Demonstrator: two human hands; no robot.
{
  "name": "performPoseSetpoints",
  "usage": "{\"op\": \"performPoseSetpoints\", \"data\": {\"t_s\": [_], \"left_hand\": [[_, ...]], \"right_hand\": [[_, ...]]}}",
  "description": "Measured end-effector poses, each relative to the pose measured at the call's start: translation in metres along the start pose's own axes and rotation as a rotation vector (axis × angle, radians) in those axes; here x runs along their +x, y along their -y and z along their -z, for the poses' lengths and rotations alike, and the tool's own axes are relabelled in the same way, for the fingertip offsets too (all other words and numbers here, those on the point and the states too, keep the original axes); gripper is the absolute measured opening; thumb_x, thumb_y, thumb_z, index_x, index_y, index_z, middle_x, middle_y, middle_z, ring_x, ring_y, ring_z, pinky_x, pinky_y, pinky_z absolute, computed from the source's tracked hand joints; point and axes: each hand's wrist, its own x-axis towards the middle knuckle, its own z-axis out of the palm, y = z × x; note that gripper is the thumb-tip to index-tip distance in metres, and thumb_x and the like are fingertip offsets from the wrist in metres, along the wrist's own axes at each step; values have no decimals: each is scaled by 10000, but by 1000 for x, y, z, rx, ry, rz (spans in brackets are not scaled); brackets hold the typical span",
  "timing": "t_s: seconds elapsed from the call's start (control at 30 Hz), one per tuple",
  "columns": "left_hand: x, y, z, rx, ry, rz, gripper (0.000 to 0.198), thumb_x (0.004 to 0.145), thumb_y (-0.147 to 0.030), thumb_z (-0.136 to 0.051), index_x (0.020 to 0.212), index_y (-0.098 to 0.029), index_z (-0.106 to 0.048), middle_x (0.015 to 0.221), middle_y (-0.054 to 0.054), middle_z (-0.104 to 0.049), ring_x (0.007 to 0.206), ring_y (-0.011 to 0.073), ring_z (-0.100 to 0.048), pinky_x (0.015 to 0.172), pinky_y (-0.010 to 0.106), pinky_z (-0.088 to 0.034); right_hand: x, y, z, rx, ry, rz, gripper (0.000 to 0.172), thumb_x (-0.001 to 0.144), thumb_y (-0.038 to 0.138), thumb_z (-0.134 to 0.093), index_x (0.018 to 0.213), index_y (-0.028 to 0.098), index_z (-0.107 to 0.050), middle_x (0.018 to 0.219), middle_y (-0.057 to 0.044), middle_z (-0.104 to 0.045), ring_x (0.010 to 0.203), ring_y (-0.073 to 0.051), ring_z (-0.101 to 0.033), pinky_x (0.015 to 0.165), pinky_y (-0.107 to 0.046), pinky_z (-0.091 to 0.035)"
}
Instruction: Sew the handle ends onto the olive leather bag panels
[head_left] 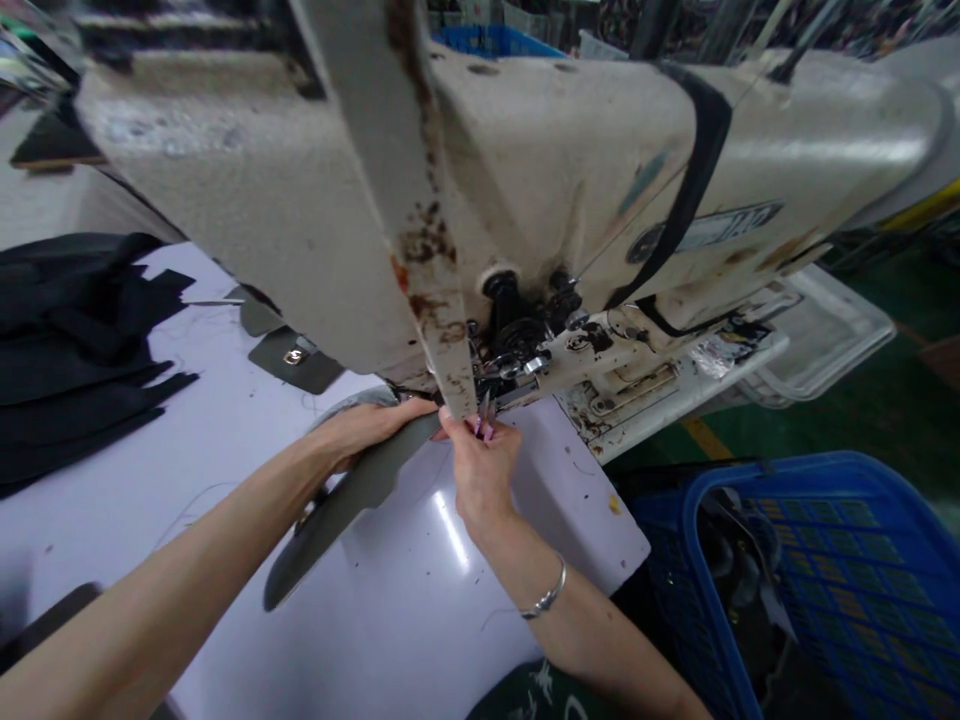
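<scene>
In the head view, the grey-green piece [356, 490] lies on the white table [420, 600], its far end between both hands. The left hand [386, 415] rests along its edge, grip indeterminable; the right hand [484, 470], beside that end, is clenched around pink-handled snips [486, 430].

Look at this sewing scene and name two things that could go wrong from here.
The left hand and right hand are close under the sewing machine, so a finger might get hurt.

The scissors in the right hand could nick the grey-green piece beside them.
</scene>
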Motion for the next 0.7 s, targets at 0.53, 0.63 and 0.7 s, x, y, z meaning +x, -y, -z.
{"op": "performPoseSetpoints", "data": {"t_s": [0.53, 0.63, 0.7], "left_hand": [[-65, -6, -111, -988, -201, 73, 371, 841, -511, -744, 1047, -202, -740, 730, 34, -746, 599, 201, -726, 498, 267, -599], [-69, -14, -125, -1142, -174, 85, 329, 903, -478, -685, 1066, -197, -736, 794, 29, -764, 664, 190, -747, 632, 288, -652], [-70, -19, -130, -1205, -181, 113, 336, 921, -470, -671, 1084, -184, -737, 825, 30, -770, 680, 178, -748, 665, 279, -656]], "right_hand": [[14, 26, 36, -28, 159, -169, 142, 705, 295, -795, 682, 155, -791, 542, 4, -651, 493, -139, -566, 503, -262, -487], [20, 34, 45, -42, 223, -235, 162, 662, 308, -827, 715, 157, -810, 611, -24, -707, 553, -156, -616, 531, -272, -505], [22, 39, 48, -50, 242, -236, 154, 629, 301, -844, 683, 164, -800, 643, -39, -725, 567, -159, -622, 535, -276, -502]]}}
